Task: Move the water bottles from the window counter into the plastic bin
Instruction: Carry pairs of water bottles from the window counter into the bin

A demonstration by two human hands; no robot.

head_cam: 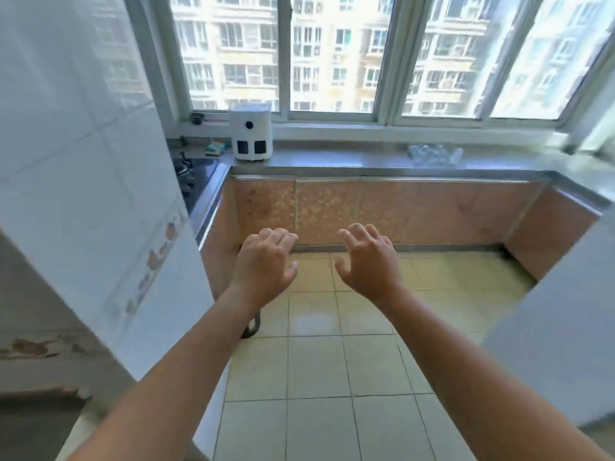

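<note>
left hand [266,261], right hand [369,261]: spread open, empty, mid-frame over floor | water bottles [435,155]: clustered on worktop [332,161], upper right, well apart from hands | plastic bin: unseen | risk: toppling bunched bottles by grabbing hastily

Daylight is pouring through wide sliding windows [332,54] onto a yellowish tiled floor [316,371]; white tiled wall [76,161] is standing left.

Two hands — left [266,261], right [369,261] — one white appliance [252,133]; blurred water bottles [434,155] uncountable.
</note>
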